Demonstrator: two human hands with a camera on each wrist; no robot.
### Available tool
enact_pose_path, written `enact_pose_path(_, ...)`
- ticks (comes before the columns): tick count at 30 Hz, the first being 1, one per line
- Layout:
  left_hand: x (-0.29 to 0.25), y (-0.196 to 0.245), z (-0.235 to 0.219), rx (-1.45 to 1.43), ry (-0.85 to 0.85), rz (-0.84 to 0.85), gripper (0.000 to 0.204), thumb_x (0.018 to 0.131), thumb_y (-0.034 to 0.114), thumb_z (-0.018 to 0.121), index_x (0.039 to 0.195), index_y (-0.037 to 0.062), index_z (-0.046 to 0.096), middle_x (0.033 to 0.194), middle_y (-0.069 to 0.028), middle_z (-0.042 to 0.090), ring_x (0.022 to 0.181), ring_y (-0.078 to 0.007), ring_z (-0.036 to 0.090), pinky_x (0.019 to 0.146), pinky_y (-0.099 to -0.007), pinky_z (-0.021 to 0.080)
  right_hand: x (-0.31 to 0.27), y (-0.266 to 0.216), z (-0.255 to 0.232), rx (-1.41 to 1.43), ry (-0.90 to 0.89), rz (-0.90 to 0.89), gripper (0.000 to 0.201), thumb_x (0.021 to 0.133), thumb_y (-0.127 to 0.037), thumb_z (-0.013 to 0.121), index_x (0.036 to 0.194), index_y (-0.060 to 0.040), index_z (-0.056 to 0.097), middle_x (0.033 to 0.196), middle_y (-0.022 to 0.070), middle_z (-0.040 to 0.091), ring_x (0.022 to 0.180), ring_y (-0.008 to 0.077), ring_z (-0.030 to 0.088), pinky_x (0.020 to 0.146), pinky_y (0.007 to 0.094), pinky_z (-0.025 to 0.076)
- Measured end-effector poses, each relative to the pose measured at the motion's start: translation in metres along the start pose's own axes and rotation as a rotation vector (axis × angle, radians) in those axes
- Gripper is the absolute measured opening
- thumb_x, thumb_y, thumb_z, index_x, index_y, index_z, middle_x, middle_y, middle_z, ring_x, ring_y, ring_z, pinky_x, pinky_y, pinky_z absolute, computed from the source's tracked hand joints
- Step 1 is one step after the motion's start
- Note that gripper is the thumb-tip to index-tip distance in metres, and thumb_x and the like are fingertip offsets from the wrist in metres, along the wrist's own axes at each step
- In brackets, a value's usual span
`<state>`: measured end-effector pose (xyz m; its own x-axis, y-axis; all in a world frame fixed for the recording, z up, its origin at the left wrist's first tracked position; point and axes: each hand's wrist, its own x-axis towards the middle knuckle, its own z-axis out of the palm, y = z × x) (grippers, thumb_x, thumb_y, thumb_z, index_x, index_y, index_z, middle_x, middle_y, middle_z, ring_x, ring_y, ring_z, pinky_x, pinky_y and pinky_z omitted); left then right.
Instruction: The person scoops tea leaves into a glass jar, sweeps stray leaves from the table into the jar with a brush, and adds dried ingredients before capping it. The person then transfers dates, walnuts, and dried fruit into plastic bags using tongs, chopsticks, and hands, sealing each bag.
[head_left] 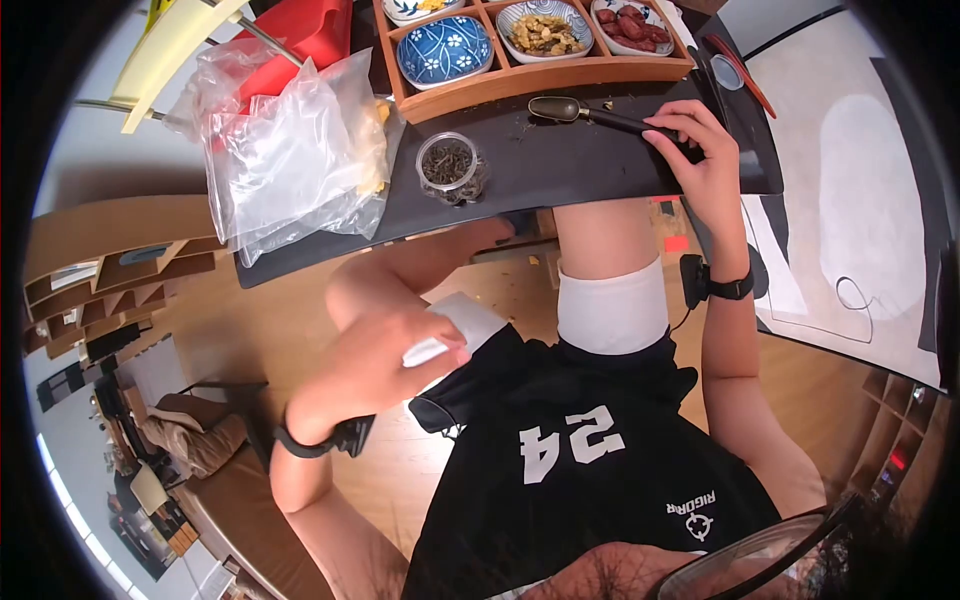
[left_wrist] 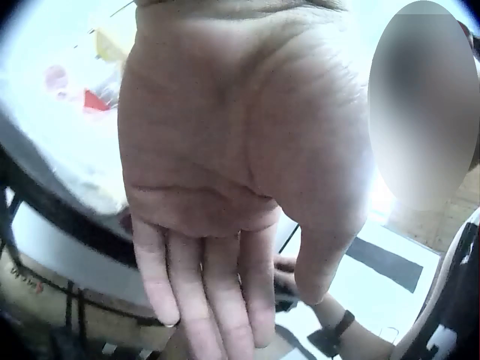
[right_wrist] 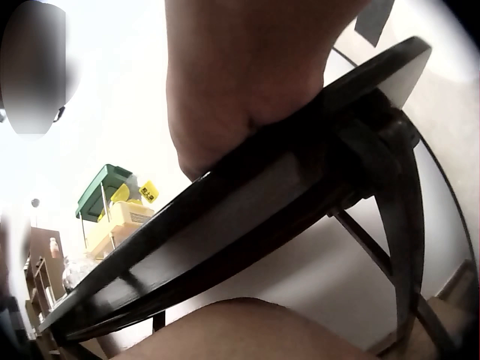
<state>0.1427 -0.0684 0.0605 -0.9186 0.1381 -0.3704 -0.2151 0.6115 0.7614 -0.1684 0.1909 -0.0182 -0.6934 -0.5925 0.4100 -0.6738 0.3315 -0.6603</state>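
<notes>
In the head view my right hand (head_left: 705, 150) rests at the dark table's right side. Its thumb and fingers pinch the dark handle of a small scoop (head_left: 560, 109), which lies on the tabletop with its metal bowl pointing left. My left hand (head_left: 385, 360) hangs over my lap, off the table. The left wrist view shows its palm (left_wrist: 240, 142) bare and the fingers extended, holding nothing. A clear round jar (head_left: 450, 168) of dark dried leaves stands near the table's front edge. In the right wrist view the table edge hides the right fingers.
Behind the scoop, a wooden compartment tray (head_left: 545, 88) holds several patterned bowls, including an empty-looking blue bowl (head_left: 445, 52), walnut-like pieces (head_left: 545, 36) and red dates (head_left: 632, 28). Clear plastic bags (head_left: 300, 150) lie at the left by a red container (head_left: 300, 35). A round lid (head_left: 728, 72) sits far right.
</notes>
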Motion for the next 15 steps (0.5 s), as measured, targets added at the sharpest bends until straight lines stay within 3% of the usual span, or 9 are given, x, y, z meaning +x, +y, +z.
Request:
enact_pose_path(1, 0.003, 0.008, -0.010, 0.008, 0.083, 0.110, 0.019, 0.094, 0.023, 0.072, 0.094, 0.0040, 0.074, 0.088, -0.0149, 0.074, 0.082, -0.0339, 0.070, 0.072, -0.0410, 0.053, 0.000, 0.000, -0.001, -0.004, -0.003, -0.006, 0.016, 0.085, -0.006, 0.079, 0.101, -0.0014, 0.075, 0.103, 0.0025, 0.067, 0.077, 0.0118, 0.052, 0.069, 0.0249, 0.042)
enact_pose_path(3, 0.009, 0.041, -0.040, 0.050, 0.124, 0.148, 0.009, 0.090, 0.008, 0.074, 0.095, 0.0011, 0.074, 0.086, -0.0130, 0.074, 0.083, -0.0270, 0.071, 0.077, -0.0335, 0.053, -0.001, -0.001, 0.001, -0.014, 0.004, -0.003, 0.016, 0.086, -0.005, 0.078, 0.100, -0.0002, 0.074, 0.102, 0.0024, 0.067, 0.076, 0.0114, 0.050, 0.070, 0.0248, 0.042)
enact_pose_path(5, 0.016, 0.071, -0.069, 0.056, 0.128, 0.188, 0.006, 0.090, 0.007, 0.073, 0.093, 0.0013, 0.074, 0.086, -0.0105, 0.074, 0.081, -0.0215, 0.071, 0.072, -0.0297, 0.051, 0.000, 0.000, 0.001, -0.025, 0.018, -0.014, 0.016, 0.085, -0.007, 0.079, 0.100, -0.0021, 0.076, 0.100, 0.0022, 0.067, 0.074, 0.0123, 0.051, 0.068, 0.0252, 0.042)
enact_pose_path(7, 0.027, 0.091, -0.088, 0.123, 0.269, 0.287, 0.007, 0.090, 0.009, 0.075, 0.091, 0.0020, 0.074, 0.086, -0.0037, 0.075, 0.076, -0.0112, 0.067, 0.069, -0.0255, 0.048, 0.000, 0.001, 0.001, -0.035, 0.032, -0.022, 0.017, 0.084, -0.008, 0.080, 0.100, -0.0041, 0.077, 0.098, 0.0021, 0.068, 0.073, 0.0132, 0.052, 0.066, 0.0255, 0.043)
enact_pose_path(9, 0.047, 0.096, -0.109, 0.229, 0.362, 0.447, 0.010, 0.092, 0.013, 0.076, 0.090, 0.0035, 0.074, 0.085, -0.0013, 0.074, 0.074, -0.0090, 0.064, 0.068, -0.0247, 0.046, 0.001, 0.003, 0.002, -0.028, 0.042, -0.038, 0.017, 0.084, -0.008, 0.079, 0.100, -0.0031, 0.075, 0.097, 0.0022, 0.068, 0.072, 0.0128, 0.052, 0.065, 0.0252, 0.042)
enact_pose_path(13, 0.090, 0.109, -0.125, 0.271, 0.473, 0.536, 0.015, 0.093, 0.016, 0.076, 0.087, 0.0034, 0.074, 0.075, -0.0014, 0.070, 0.068, -0.0081, 0.061, 0.062, -0.0245, 0.043, 0.001, 0.006, 0.000, -0.024, 0.040, -0.051, 0.017, 0.084, -0.008, 0.079, 0.100, -0.0028, 0.074, 0.097, 0.0027, 0.067, 0.072, 0.0128, 0.051, 0.065, 0.0254, 0.042)
enact_pose_path(15, 0.104, 0.119, -0.138, 0.375, 0.543, 0.617, 0.026, 0.096, 0.021, 0.072, 0.078, 0.0029, 0.068, 0.070, -0.0019, 0.062, 0.064, -0.0081, 0.055, 0.057, -0.0261, 0.041, 0.001, 0.005, 0.001, -0.002, 0.036, -0.063, 0.017, 0.084, -0.008, 0.079, 0.101, -0.0035, 0.074, 0.096, 0.0030, 0.067, 0.072, 0.0129, 0.051, 0.065, 0.0255, 0.042)
